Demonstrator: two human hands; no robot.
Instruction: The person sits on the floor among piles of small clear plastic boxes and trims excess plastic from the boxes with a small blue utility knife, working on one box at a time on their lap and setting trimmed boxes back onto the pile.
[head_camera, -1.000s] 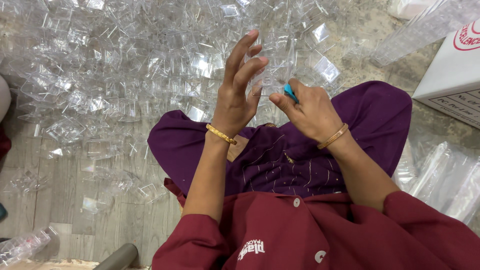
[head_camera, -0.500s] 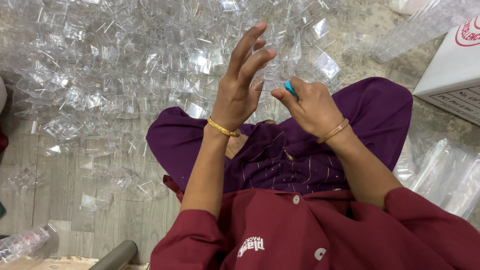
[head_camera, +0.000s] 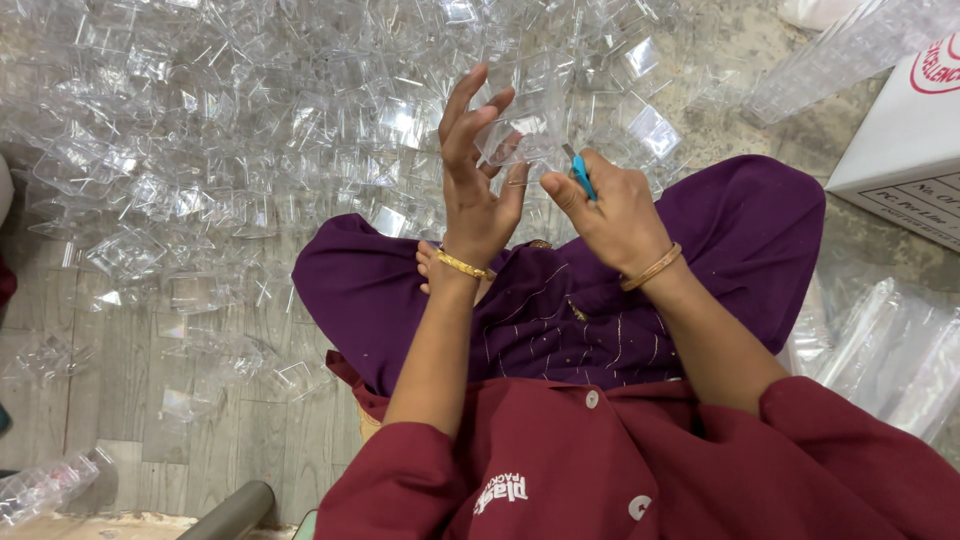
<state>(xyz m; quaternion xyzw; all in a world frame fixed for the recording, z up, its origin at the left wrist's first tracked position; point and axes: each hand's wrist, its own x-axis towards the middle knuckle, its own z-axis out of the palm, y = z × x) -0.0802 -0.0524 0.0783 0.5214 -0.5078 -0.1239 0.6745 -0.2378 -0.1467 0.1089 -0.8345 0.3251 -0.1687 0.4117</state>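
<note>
Grey wood-plank floor (head_camera: 110, 400) from 9 to 12 o'clock buried under a broad heap of clear thin-walled plastic box shells (head_camera: 250, 130); far too many to count, all looking empty, tumbled at every angle. Judged from the lie of things: work well short of done, the heap huge, no sorted or finished stack clearly told apart from it.

At 2 o'clock, white cardboard carton with red round print (head_camera: 905, 140), closed side facing up, contents hidden. Just above it, at 1 o'clock, long nested row of clear plastic trays (head_camera: 850, 50), lying slantwise. At 4 o'clock, clear plastic sleeves or bags (head_camera: 890, 350) on the floor, apparently holding more clear pieces; cannot tell which kind.

Centre: purple cloth over crossed legs (head_camera: 600, 300), maroon buttoned shirt (head_camera: 620, 470) at 6 o'clock.

Left hand (head_camera: 475, 195) raised, fingers spread and mostly straight, thumb and fingertips lightly steadying one small clear plastic box piece (head_camera: 520, 135) at centre, just at 12 o'clock of the lap. Right hand (head_camera: 610, 205) closed round a small blue-handled cutting tool (head_camera: 583, 180), tip meeting the edge of that same piece. Gold bangle on each wrist.

Step in hand, by judgement: trimming one shell; nearly all the heap left.

At 7 o'clock, grey metal tube end (head_camera: 235, 512), purpose unclear.
</note>
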